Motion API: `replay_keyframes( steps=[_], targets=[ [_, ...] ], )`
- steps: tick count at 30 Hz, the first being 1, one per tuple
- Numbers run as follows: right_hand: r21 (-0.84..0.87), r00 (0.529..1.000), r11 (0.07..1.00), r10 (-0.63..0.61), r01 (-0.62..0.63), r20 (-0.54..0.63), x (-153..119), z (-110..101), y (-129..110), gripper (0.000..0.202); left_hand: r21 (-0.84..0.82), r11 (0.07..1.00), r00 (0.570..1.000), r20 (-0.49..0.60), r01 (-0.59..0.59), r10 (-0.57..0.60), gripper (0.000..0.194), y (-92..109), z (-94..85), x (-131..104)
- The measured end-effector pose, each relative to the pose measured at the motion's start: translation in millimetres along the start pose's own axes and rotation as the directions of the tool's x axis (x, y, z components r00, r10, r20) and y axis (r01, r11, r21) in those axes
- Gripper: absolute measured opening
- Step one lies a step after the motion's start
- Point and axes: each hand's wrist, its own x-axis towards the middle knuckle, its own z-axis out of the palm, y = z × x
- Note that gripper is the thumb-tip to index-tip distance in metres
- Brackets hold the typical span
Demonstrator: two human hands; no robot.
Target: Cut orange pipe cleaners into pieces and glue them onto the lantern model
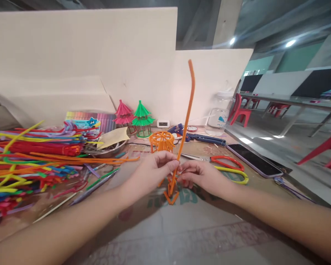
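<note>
An orange pipe cleaner (187, 114) stands tall between my hands, its top end bent slightly. My left hand (164, 165) pinches it low down between thumb and fingers. Close on the other side, my right hand (200, 176) has its fingers curled in by the lower part; what they hold, if anything, is hidden. Below the hands, short folded orange pieces (171, 200) show near the table surface. Just behind my left hand is an orange pipe-cleaner frame (162, 139) with a round top, partly covered by the hand.
Bundles of coloured pipe cleaners (38, 162) lie at the left. Behind stand a pink pavilion model (123, 112) and a green one (141, 117). To the right are scissors (230, 165), a glue gun (178, 129), pliers (206, 139), a phone (253, 160) and a clear jar (219, 116).
</note>
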Motion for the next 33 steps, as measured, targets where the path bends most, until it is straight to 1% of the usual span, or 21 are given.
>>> replay_keyframes(
  steps=[1,3,5,6,8,9,10,11,13,14,16,17,19,20,22,24,26,27,29,31,33],
  targets=[
    [-0.006,1.0,1.0,0.024,-0.024,0.008,1,0,2,0.014,-0.003,1.0,1.0,0.011,0.005,-0.005,0.017,-1,1.2,-1],
    [-0.039,1.0,0.999,0.023,-0.023,-0.016,2,0,2,0.017,-0.018,0.999,0.998,0.047,0.038,-0.037,0.022,-1,3.2,-4],
    [-0.055,0.998,0.998,-0.006,0.003,-0.064,3,0,1,0.019,-0.044,0.991,0.98,0.157,0.129,-0.121,0.027,-2,5.5,-7],
    [-0.055,0.996,0.998,-0.016,0.012,-0.084,4,0,1,0.02,-0.056,0.981,0.957,0.239,0.184,-0.165,0.03,-4,7.0,-9],
    [-0.043,0.994,0.999,-0.011,0.006,-0.106,4,0,3,0.019,-0.077,0.958,0.883,0.413,0.278,-0.223,0.033,-10,10.2,-12],
    [-0.041,0.994,0.999,-0.004,-0.001,-0.112,4,0,4,0.018,-0.091,0.952,0.859,0.464,0.291,-0.219,0.034,-15,11.4,-12],
    [-0.043,0.993,0.999,-0.004,-0.001,-0.117,5,0,7,0.018,-0.095,0.953,0.855,0.474,0.289,-0.212,0.034,-20,12.0,-11],
    [-0.048,0.992,0.999,-0.018,0.012,-0.123,6,0,9,0.018,-0.092,0.959,0.872,0.447,0.267,-0.2,0.035,-25,11.9,-10],
    [-0.053,0.988,0.996,-0.081,0.074,-0.132,9,0,13,0.02,-0.011,0.994,0.942,0.319,0.109,-0.1,0.033,-33,9.5,-5],
    [-0.043,0.984,0.993,-0.117,0.112,-0.135,11,-1,15,0.021,0.042,0.998,0.972,0.229,0.04,-0.048,0.032,-36,7.8,-3],
    [0.011,0.98,0.988,-0.152,0.154,-0.129,13,-1,15,0.027,0.119,0.992,0.995,0.094,-0.048,0.037,0.028,-39,5.3,0],
    [0.042,0.982,0.987,-0.148,0.153,-0.117,13,-1,15,0.029,0.129,0.989,0.997,0.045,-0.072,0.066,0.027,-38,4.9,0],
    [0.064,0.989,0.989,-0.125,0.13,-0.078,11,1,11,0.03,0.116,0.987,0.994,-0.015,-0.107,0.11,0.025,-36,6.2,-1],
    [0.034,0.991,0.992,-0.121,0.123,-0.053,8,2,9,0.028,0.111,0.986,0.99,-0.05,-0.126,0.132,0.024,-34,7.6,-2],
    [-0.097,0.988,0.983,-0.154,0.153,-0.004,2,6,4,0.023,0.138,0.977,0.977,-0.122,-0.16,0.177,0.02,-32,10.1,-4],
    [-0.235,0.978,0.95,-0.205,0.207,0.034,-3,8,0,0.019,0.167,0.971,0.968,-0.155,-0.172,0.198,0.016,-33,11.4,-5],
    [-0.28,0.979,0.939,-0.198,0.201,0.039,-5,9,-2,0.018,0.153,0.975,0.967,-0.17,-0.164,0.189,0.013,-34,11.5,-6],
    [-0.25,0.986,0.954,-0.162,0.163,0.025,-4,9,-2,0.016,0.135,0.978,0.967,-0.179,-0.158,0.181,0.011,-35,11.4,-6],
    [-0.112,0.998,0.992,-0.066,0.065,-0.009,-2,7,0,0.011,0.107,0.981,0.963,-0.202,-0.16,0.179,0.011,-36,11.2,-5],
    [0.063,1.0,0.998,0.018,-0.017,-0.015,2,4,3,0.016,0.095,0.982,0.958,-0.221,-0.166,0.183,0.011,-36,11.3,-5],
    [0.186,0.998,0.981,0.059,-0.059,0.004,6,0,4,0.025,0.072,0.985,0.96,-0.223,-0.157,0.169,0.01,-36,11.6,-4]
  ],
)
